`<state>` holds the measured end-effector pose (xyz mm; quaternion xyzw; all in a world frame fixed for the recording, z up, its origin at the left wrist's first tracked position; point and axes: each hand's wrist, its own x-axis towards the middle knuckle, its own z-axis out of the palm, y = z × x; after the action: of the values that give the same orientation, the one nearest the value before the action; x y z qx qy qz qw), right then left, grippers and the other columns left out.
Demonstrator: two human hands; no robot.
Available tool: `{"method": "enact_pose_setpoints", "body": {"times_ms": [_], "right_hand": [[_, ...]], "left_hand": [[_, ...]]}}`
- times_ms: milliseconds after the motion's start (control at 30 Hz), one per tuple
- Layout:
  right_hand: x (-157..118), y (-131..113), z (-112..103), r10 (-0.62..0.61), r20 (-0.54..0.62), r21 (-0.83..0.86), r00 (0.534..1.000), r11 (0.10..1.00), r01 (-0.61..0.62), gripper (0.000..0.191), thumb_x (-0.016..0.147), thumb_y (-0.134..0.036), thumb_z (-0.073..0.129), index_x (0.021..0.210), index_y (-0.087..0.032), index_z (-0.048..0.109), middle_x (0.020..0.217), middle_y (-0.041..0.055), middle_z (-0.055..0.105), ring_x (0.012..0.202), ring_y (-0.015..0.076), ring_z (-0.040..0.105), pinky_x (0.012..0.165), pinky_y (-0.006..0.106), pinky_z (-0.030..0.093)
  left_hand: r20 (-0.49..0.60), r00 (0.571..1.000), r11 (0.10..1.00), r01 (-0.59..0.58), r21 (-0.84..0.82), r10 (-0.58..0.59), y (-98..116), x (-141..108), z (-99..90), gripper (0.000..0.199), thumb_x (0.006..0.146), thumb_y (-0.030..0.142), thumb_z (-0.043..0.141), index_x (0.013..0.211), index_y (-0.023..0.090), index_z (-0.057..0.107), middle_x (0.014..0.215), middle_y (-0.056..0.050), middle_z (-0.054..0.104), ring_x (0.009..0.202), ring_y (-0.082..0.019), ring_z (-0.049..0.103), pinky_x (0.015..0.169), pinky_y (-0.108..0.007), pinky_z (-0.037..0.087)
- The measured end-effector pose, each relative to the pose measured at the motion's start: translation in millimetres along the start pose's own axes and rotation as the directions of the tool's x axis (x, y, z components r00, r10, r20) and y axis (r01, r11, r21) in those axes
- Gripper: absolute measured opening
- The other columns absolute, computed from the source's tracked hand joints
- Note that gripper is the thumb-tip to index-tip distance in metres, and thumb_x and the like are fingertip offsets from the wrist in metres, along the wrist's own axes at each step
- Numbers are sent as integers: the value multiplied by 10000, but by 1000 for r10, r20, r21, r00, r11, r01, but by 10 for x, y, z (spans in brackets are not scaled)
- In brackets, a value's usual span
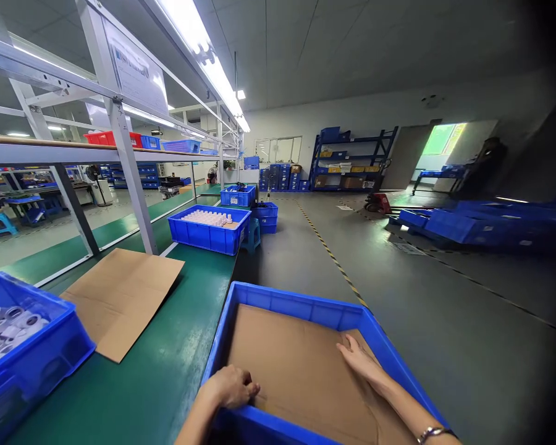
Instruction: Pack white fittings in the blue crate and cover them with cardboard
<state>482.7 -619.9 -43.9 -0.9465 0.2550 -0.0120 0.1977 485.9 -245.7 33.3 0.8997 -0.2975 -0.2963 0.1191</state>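
Observation:
A brown cardboard sheet (296, 364) lies inside a blue plastic bin (296, 303) in front of me, its right side creased and slightly bent. My left hand (231, 386) is at the bin's near left, fingers curled and closed at the near edge of the cardboard; the fingertips are partly hidden. Along the right side, my right hand (360, 360) is open, its fingers stretched out and resting on the sheet near the far right corner. A bracelet shows on the right wrist.
On the green bench (167, 371) at left lie another cardboard sheet (125, 290) and a blue bin (41, 346) of white ring-shaped parts. Further along stands a bin (208, 238) holding rows of white parts. A metal post (132, 179) rises from the bench. Blue bins (467, 225) stand at right.

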Motion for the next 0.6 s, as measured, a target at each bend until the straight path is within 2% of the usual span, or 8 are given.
{"method": "enact_pose_setpoints", "body": {"times_ms": [133,200,300,333,400,500,600], "right_hand": [[-48,-67,-91,-87,-20,-65,996,994,86,335,940,-197,457,1254,-103,524,1310,157,553,1197,239,536,1037,417,393],[-116,-60,-195,-172,-7,-101,985,980,171,320,899,-153,414,1173,-98,569,1279,185,559,1203,240,524,1044,369,368],[-351,46,-360,-269,90,-144,959,949,280,167,771,-151,484,853,-194,623,1005,133,665,996,272,614,906,365,443],[-458,93,-402,-277,137,-155,951,942,297,103,705,-146,525,733,-220,590,873,102,674,889,282,634,831,371,467],[-672,165,-455,-278,212,-171,937,933,315,139,600,-121,561,594,-242,494,727,68,654,767,289,640,738,366,476],[-890,147,-480,-294,252,-183,922,921,343,186,578,-95,565,602,-244,457,811,97,667,861,306,646,782,362,471],[-961,-117,-571,-334,265,-184,904,903,388,123,657,-149,552,647,-240,471,825,107,658,865,304,641,783,378,468]], "left_hand": [[-4,999,999,32,4,-32,6,-16,-9,478,885,483,343,1128,220,659,1151,-136,673,1088,-285,628,880,-388,501],[-8,999,999,43,-1,-43,17,-27,-18,482,884,478,350,1134,207,661,1145,-145,677,1077,-288,635,864,-383,508],[-16,999,999,48,-8,-49,47,-46,-40,510,878,472,349,1125,162,670,1119,-185,681,1059,-314,643,842,-397,513],[-18,999,999,48,-12,-48,57,-53,-48,516,875,470,349,1122,152,672,1112,-192,682,1053,-320,645,835,-401,514],[-20,999,999,47,-24,-48,72,-62,-59,514,872,461,351,1115,145,676,1099,-198,686,1038,-326,650,826,-406,514],[-34,998,997,54,-48,-56,66,-69,-37,486,864,451,378,1072,142,691,1083,-203,689,1022,-338,653,822,-418,514],[-117,990,992,70,-100,-82,58,-94,20,452,867,447,391,1060,163,685,1095,-178,689,1024,-332,648,842,-430,508]]}}
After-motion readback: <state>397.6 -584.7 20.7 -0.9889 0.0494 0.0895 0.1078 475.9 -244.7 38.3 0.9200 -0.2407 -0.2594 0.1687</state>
